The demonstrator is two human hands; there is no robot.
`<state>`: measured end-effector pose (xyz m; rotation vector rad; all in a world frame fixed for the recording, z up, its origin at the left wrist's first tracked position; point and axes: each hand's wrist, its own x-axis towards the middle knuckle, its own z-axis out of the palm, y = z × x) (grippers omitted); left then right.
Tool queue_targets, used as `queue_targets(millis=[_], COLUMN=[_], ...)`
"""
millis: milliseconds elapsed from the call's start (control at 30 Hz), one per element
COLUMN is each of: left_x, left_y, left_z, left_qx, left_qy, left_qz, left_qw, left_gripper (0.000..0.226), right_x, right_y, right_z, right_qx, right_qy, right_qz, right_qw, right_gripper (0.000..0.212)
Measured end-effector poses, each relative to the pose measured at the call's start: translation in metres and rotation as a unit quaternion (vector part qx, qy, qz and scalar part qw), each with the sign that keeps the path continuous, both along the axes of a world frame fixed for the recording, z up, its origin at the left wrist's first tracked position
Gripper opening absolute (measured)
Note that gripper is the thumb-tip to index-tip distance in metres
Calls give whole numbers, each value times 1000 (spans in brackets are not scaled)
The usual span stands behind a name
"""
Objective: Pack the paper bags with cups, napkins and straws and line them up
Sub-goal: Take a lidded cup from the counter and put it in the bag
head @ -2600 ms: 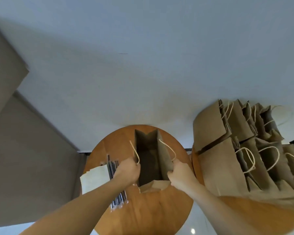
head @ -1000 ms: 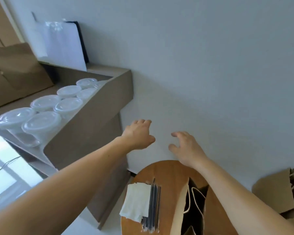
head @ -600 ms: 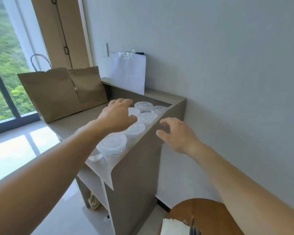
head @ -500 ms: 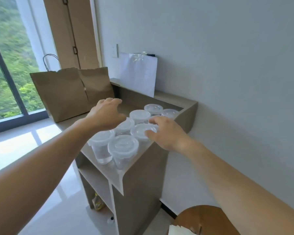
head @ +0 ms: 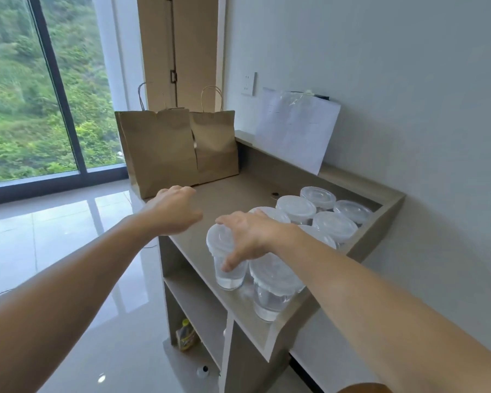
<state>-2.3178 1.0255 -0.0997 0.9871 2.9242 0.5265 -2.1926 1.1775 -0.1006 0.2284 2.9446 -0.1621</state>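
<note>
The right hand (head: 253, 236) arches over the centre-frame cup (head: 228, 275) on the counter (head: 230, 194), thumb on its wall. The other fingers are hidden, so I cannot tell whether it holds firmly. The left hand (head: 176, 214) hovers slack and empty. Eight lidded cups (head: 295, 207) show, one half behind the wrist; two paper bags (head: 159, 148) stand upper centre.
</note>
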Motion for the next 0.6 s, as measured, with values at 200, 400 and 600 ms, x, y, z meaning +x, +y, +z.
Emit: queue_targets(millis=[200, 400, 600], left_x=[-3, 1, 43], left_y=[16, 48, 117], left_z=[8, 38, 77], left_qx=[6, 43, 79], left_qy=[7, 42, 80], left_qz=[-31, -60, -157], left_qw=[999, 996, 981], left_gripper=[64, 59, 64], right_x=[1, 46, 144], right_y=[9, 42, 89], right_z=[-2, 57, 108], right_qx=[-58, -168, -218], right_qy=[70, 206, 350], right_qz=[-19, -48, -147], right_qw=[996, 963, 899], right_gripper=[98, 96, 94])
